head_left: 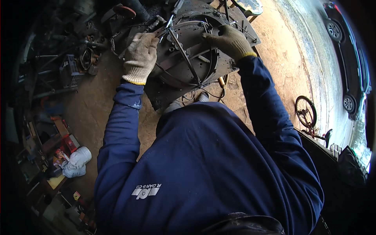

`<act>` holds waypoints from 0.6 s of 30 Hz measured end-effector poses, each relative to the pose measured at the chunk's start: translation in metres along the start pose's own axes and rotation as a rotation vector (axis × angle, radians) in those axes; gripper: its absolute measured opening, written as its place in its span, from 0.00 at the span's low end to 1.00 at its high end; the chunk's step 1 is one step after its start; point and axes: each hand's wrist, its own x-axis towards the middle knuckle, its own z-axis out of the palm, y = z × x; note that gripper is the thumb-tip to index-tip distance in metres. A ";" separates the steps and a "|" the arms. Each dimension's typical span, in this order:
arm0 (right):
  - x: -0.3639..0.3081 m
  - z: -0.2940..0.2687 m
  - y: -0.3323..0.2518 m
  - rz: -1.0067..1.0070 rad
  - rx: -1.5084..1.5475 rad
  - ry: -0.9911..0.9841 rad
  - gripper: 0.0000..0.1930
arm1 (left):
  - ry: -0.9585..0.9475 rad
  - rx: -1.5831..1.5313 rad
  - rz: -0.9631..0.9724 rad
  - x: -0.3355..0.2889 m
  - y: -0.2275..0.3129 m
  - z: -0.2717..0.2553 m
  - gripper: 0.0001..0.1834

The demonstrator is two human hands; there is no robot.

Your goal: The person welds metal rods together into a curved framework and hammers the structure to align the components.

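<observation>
Standing over a dark steel tabletop (164,98), the person works on a round metal frame (188,55), a ring with straight spokes, that lies flat on the plate at the far side of the view. Both hands wear knitted work gloves. The left hand (140,56) is curled over the ring's left edge, fingers closed around the rim where a thin bright rod (169,21) crosses it. The right hand (229,39) lies on the ring's upper right, fingers bent and gripping the rim there. Neither hand is released.

Judgement: the step in hand looks like positioning or steadying the frame on the plate, with both hands bracing opposite sides. Whether any joint is already fixed cannot be told from this view. The next move would call for a firm, even hold on both sides so the ring stays flat against the plate, and care that the loose rod does not shift.

Surroundings: scrap metal parts (84,58) are piled on the dirt floor (94,105) to the left, white sacks (76,160) lie lower left, a bicycle wheel (305,111) stands to the right, and a dark car (348,58) is parked beyond.
</observation>
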 end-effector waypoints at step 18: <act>0.040 0.032 0.032 -0.009 0.271 -0.156 0.34 | 0.010 0.007 0.081 0.006 0.007 0.000 0.08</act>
